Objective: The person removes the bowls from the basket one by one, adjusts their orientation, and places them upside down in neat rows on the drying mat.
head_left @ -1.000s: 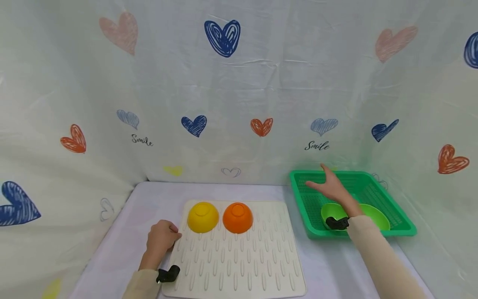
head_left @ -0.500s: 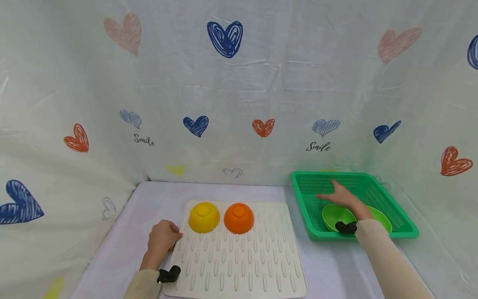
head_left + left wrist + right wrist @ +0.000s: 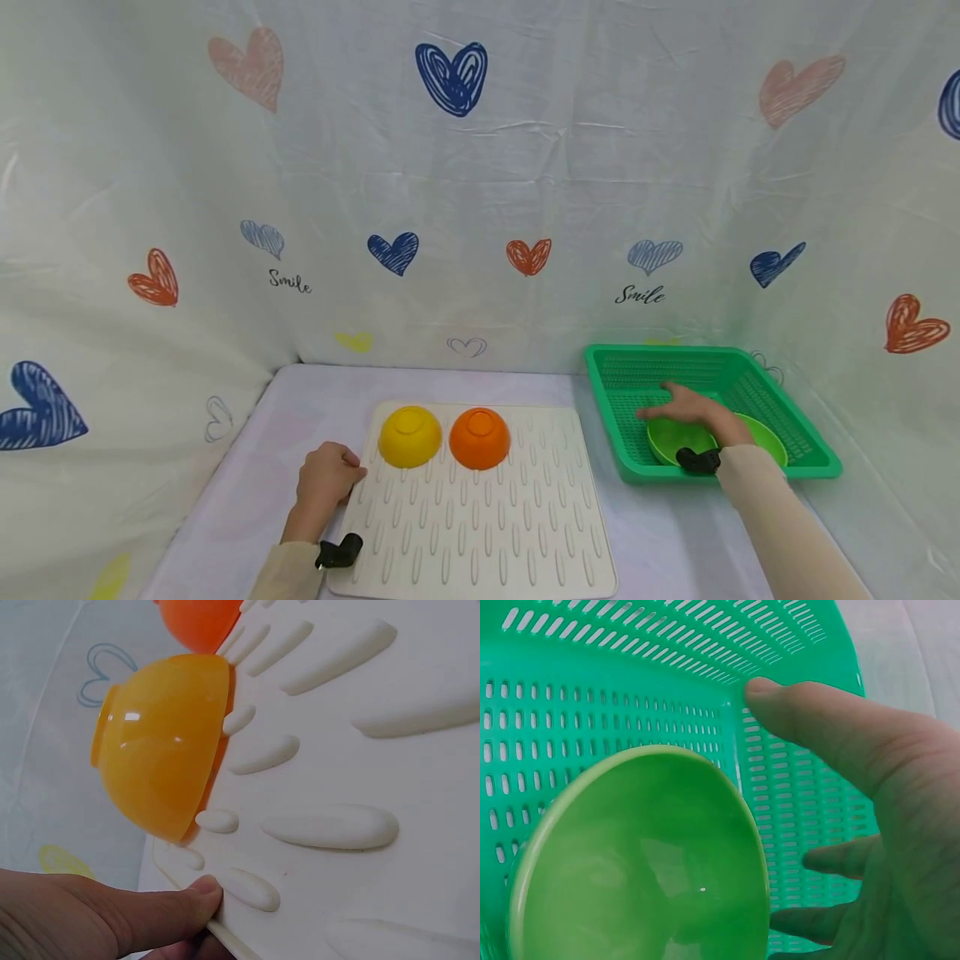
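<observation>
My left hand (image 3: pixel 324 483) pinches the left edge of a white ridged drying mat (image 3: pixel 472 533), thumb on top and fingers beneath in the left wrist view. A yellow bowl (image 3: pixel 409 437) and an orange bowl (image 3: pixel 480 439) lie upside down side by side on the mat's far part. My right hand (image 3: pixel 693 408) is inside the green basket (image 3: pixel 609 425), over a light green bowl (image 3: pixel 645 862). In the right wrist view its thumb and fingers are spread apart beside the bowl's rim. A second green bowl (image 3: pixel 768 437) sits at the basket's right, partly behind the wrist.
A pale tablecloth (image 3: pixel 307 396) covers the table under the mat and basket. Behind and at both sides hangs a white curtain (image 3: pixel 465 183) printed with hearts. The basket stands to the right of the mat, near the curtain.
My right hand has come down and slightly right into the basket, toward the light green bowl. My left hand keeps its pinch on the mat's edge.
</observation>
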A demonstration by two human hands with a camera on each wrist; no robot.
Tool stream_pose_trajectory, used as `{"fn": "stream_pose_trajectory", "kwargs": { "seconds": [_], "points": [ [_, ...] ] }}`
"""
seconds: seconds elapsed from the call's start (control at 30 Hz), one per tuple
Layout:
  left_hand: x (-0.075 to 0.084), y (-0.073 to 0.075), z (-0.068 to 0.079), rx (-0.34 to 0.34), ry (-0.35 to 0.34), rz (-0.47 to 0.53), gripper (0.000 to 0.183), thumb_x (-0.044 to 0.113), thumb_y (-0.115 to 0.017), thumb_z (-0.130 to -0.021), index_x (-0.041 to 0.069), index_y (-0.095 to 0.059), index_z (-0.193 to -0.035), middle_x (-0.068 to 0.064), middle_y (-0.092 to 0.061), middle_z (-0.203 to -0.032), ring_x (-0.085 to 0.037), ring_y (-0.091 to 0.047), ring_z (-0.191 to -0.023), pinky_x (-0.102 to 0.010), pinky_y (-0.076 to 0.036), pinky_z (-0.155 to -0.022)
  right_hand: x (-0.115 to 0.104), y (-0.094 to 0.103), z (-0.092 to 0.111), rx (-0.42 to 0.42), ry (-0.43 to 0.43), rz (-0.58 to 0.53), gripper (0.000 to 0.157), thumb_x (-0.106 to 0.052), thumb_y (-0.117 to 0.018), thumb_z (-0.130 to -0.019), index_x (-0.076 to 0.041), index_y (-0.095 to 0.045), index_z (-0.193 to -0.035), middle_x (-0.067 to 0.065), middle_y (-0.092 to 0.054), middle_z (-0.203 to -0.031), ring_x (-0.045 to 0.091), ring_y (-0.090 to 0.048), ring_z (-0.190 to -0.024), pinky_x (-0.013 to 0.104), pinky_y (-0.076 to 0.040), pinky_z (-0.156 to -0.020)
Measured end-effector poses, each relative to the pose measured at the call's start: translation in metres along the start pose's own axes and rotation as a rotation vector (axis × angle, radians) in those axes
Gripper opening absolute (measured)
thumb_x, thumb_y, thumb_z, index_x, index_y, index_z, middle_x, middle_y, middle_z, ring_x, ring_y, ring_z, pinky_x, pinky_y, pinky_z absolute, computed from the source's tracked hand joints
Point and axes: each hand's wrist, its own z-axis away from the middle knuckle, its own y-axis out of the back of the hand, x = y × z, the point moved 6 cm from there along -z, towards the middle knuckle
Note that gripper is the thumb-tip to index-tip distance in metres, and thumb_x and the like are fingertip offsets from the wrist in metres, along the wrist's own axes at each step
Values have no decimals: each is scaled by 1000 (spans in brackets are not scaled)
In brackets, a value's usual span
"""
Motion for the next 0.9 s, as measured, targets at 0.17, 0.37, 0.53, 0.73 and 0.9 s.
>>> {"fn": "stream_pose_trajectory", "kwargs": {
  "seconds": [0.17,0.37,0.53,0.73,0.9],
  "points": [
    [0,1,0,1,4,-2,17,10,-79,-85,-4,-71,-90,-11,-68,-76,-19,-58,-55,-31,-50,-50,-1,-5,2,-46,-2,28,109,-49,-73,-90,19,-16,-154,48,-16,-156,68,-21,-141,74,-35,-107],
    [-2,-1,-1,-2,5,-2,18,10,-80,-85,-4,-72,-92,-11,-69,-78,-19,-58,-55,-31,-50,-50,1,-9,3,-75,-45,52,108,-43,-79,-87,17,-20,-154,47,-20,-155,68,-23,-140,74,-35,-108],
    [-4,0,-1,6,15,-2,18,10,-79,-86,-4,-71,-92,-12,-69,-78,-19,-58,-54,-30,-50,-49,-8,-10,-3,-44,3,79,100,-38,-77,-88,17,-24,-152,46,-27,-153,66,-29,-138,72,-39,-105],
    [-3,0,2,8,8,21,18,10,-79,-86,-5,-70,-92,-12,-69,-78,-18,-57,-52,-30,-50,-49,-19,-7,-12,71,64,15,95,-34,-71,-91,21,-21,-151,47,-24,-154,66,-28,-139,71,-38,-108],
    [-2,0,2,15,7,23,18,10,-79,-86,-5,-71,-93,-12,-69,-78,-18,-57,-53,-30,-49,-49,-25,-8,-18,101,98,-10,99,-38,-72,-92,20,-18,-153,48,-21,-155,66,-26,-140,72,-37,-108]
  ]
}}
